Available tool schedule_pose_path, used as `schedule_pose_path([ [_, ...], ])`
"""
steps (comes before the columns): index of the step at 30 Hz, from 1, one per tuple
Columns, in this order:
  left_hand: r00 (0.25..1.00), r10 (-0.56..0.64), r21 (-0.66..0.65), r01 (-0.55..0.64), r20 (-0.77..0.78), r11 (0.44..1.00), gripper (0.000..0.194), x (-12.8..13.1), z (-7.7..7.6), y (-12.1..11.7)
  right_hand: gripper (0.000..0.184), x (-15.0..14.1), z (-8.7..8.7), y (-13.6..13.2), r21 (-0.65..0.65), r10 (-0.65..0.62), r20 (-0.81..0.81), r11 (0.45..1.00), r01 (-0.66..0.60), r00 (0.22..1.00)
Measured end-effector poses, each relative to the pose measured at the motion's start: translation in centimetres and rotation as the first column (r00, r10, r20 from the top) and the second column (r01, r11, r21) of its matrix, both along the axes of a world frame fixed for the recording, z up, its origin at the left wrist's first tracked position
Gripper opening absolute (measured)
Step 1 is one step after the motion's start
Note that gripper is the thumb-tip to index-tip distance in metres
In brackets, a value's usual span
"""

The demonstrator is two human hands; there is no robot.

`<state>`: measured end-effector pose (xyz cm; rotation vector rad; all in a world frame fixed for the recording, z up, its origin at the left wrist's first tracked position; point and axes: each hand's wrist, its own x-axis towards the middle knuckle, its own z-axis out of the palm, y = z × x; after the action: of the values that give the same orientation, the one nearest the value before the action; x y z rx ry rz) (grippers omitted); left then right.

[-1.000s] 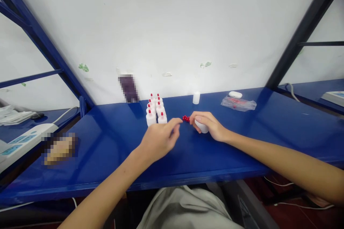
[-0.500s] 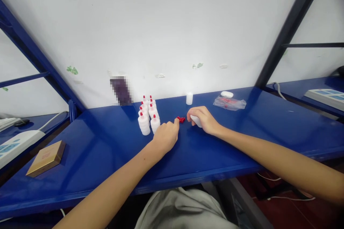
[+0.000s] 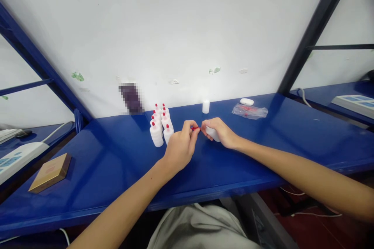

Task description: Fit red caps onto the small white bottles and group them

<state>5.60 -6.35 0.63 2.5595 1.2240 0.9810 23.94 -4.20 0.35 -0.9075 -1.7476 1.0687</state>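
My left hand (image 3: 181, 143) has thumb and forefinger brought together at the small red caps (image 3: 194, 128), closed on a red cap; most of the caps are hidden behind the fingers. Just to the right, my right hand (image 3: 220, 131) is wrapped round a white plastic bottle (image 3: 212, 134), which lies tilted in the palm. The fingertips of both hands are almost touching. Left of my left hand stand two rows of white squeeze bottles (image 3: 157, 137) with red-capped tips. Another white bottle (image 3: 206, 106), without a red tip, stands upright behind my right hand.
At the back right lie a clear plastic bag (image 3: 249, 111) with red bits inside and a white oval case (image 3: 247, 102). A gold box (image 3: 50, 172) sits at the left on the blue table (image 3: 117, 163). A blurred dark object (image 3: 132, 99) is near the wall.
My left hand has turned and its thumb has come up to meet the forefinger over the red caps. My right hand, still holding the bottle, has shifted slightly left and down.
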Motion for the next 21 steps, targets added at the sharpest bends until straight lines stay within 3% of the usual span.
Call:
schedule_pose_path([
  [3,0.989,-0.087,0.027,0.084,0.116,0.996,0.017,0.1,-0.2,-0.1,0.056,-0.2,-0.1,-0.4,0.019,0.075,0.018,0.997,-0.075,0.997],
  [8,0.972,-0.213,-0.006,0.215,0.1,0.977,0.018,0.1,-0.7,-0.3,0.052,-0.3,0.1,-1.1,0.078,0.182,0.116,0.978,-0.191,0.976],
  [16,0.906,-0.322,-0.153,0.372,0.274,0.916,0.014,0.3,-0.9,-0.6,0.046,-0.4,0.4,-1.5,0.034,0.178,0.215,0.981,-0.19,0.96],
  [21,0.89,-0.321,-0.183,0.392,0.325,0.902,0.014,0.5,-1.2,-0.7,0.043,-0.4,0.1,-1.5,0.054,0.173,0.225,0.98,-0.19,0.959],
])
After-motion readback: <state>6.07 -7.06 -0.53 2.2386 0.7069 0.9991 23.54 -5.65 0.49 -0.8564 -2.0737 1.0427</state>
